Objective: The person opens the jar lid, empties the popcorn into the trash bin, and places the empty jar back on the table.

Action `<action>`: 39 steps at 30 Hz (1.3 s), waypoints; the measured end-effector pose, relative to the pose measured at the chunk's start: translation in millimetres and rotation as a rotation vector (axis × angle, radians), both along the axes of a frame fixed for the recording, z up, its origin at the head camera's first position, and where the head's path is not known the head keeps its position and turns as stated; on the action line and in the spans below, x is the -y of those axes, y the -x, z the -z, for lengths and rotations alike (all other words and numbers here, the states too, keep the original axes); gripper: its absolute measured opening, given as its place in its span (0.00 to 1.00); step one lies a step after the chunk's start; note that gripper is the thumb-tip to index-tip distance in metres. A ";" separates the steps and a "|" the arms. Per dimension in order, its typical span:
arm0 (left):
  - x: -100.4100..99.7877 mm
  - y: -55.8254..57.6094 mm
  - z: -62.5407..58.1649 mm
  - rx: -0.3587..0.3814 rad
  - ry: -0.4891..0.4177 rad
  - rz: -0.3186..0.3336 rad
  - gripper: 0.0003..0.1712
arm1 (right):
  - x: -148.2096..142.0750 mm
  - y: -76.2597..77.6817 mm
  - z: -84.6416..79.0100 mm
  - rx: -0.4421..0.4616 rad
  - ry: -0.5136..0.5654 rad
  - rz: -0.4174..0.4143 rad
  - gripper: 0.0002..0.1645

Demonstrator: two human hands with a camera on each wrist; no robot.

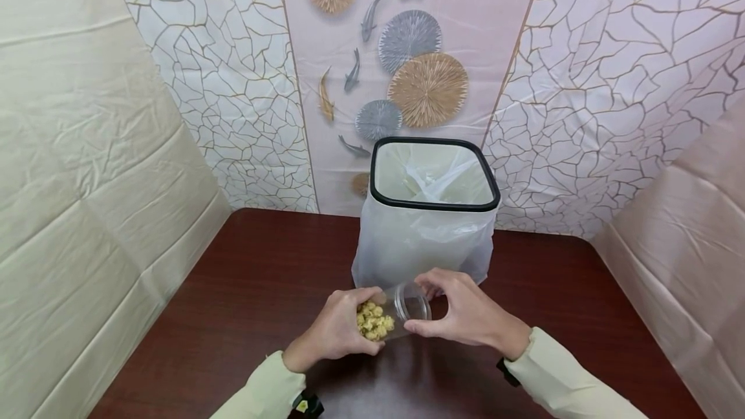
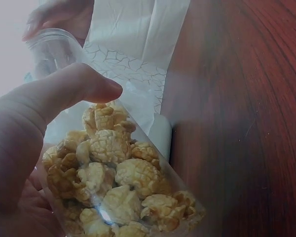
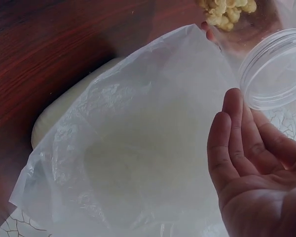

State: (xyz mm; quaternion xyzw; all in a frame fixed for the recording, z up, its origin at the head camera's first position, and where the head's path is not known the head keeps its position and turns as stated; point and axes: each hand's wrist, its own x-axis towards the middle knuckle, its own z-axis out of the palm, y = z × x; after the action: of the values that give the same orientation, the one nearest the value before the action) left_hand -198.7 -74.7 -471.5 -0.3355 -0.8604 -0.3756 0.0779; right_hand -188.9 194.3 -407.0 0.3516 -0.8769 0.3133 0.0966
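Observation:
My left hand grips a clear plastic jar round its body. The jar lies tilted, its mouth end towards the right. Yellowish popcorn fills its lower part, seen closely in the left wrist view. My right hand holds the clear round lid at that end, thumb on the near side and fingers on the far side. Whether the lid is still seated on the jar I cannot tell.
Just behind my hands stands a bin with a black rim, lined with a thin white plastic bag. It rests on a dark red-brown wooden table. Patterned cloth hangs behind, and beige cloth slopes along both sides.

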 end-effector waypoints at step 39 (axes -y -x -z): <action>-0.3 -1.1 -1.2 0.015 -0.027 0.028 0.40 | -5.5 -5.3 -8.9 0.037 -0.049 0.064 0.33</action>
State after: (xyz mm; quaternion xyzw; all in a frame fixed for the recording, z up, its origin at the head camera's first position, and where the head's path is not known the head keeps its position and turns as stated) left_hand -197.6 -74.4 -470.3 -0.3436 -0.8510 -0.3907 0.0708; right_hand -183.6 199.8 -398.1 0.3196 -0.8967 0.2950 0.0817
